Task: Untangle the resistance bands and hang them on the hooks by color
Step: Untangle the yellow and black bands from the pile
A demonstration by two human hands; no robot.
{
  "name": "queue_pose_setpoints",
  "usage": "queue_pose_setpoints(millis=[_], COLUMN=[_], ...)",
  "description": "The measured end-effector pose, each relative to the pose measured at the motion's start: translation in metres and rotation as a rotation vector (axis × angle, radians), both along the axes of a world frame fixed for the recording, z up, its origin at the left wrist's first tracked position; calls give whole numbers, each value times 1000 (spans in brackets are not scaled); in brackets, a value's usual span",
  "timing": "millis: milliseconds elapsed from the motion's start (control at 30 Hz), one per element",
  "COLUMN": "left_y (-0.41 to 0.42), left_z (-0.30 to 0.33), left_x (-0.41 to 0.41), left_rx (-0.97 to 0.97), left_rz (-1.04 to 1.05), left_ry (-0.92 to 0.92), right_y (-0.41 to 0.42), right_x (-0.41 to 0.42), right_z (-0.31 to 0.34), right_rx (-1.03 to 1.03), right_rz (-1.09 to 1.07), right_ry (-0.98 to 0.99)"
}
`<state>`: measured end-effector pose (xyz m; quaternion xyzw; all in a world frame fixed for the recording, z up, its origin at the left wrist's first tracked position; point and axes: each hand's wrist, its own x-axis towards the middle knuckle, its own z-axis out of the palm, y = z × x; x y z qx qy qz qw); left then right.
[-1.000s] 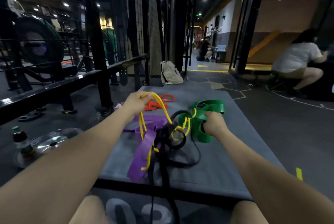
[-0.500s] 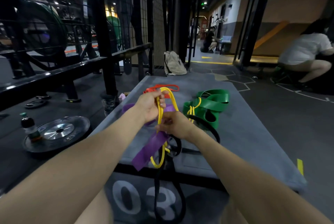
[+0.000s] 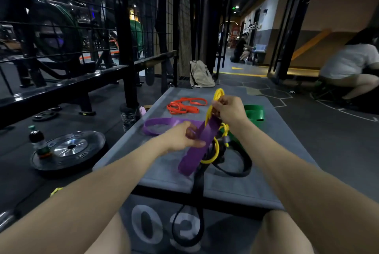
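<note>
Resistance bands on grey mat (image 3: 155, 173): purple band (image 3: 196, 147) pinched by left hand (image 3: 182, 138); yellow band (image 3: 217, 94), half a second ago held low, now lifted clear in right hand (image 3: 229, 110) grip. Yellow separating; black band (image 3: 242, 163), green band (image 3: 254, 112) remain tangled.

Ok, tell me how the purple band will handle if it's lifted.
Probably floppy: the purple band sags from the left hand. Likely light, held by fingers alone. May snag, since the yellow band crosses it.
</note>
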<state>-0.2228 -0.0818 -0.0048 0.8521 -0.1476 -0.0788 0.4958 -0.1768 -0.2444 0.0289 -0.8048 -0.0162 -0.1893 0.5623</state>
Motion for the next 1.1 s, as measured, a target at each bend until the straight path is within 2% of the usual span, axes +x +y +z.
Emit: queue_pose_setpoints(millis=[67, 133, 200, 300, 400, 533, 633, 767, 900, 967, 1000, 1033, 1100], left_y=[2, 7, 16, 24, 23, 12, -2, -30, -53, -57, -58, -57, -53], left_z=[-1, 2, 11, 29, 37, 10, -17, -45, -40, -42, -46, -45, -44], left_x=[2, 10, 20, 34, 34, 18, 9, 12, 2, 4, 6, 5, 8], left_rx=[50, 241, 354, 472, 561, 464, 248, 197, -150, -33, 32, 12, -148], left_rz=[39, 94, 206, 382, 341, -22, -55, 19, -50, -77, -24, 33, 124], left_ry=[-80, -227, -340, -422, -434, -184, 0, -55, 120, 27, -48, -86, -93], right_y=[-7, -16, -24, -29, -30, -29, -26, -26, -26, -24, -23, -23, -24], right_x=[-3, -9, -13, -10, -1, -5, -10, -14, -17, -19, -20, -22, -25], right_z=[16, 28, 37, 37, 25, 0, -14, -21, -18, -17, -18, -19, -24], right_rx=[15, 78, 136, 202, 276, 323, 361, 371, 340, 326, 342, 367, 332], right_rz=[-50, -66, -64, -94, -133, -140, -103, -69, -1, 35, 64, 101, 169], right_ry=[-30, -58, -75, -73, 1, 98, 129, 146, 153, 155, 163, 175, 210])
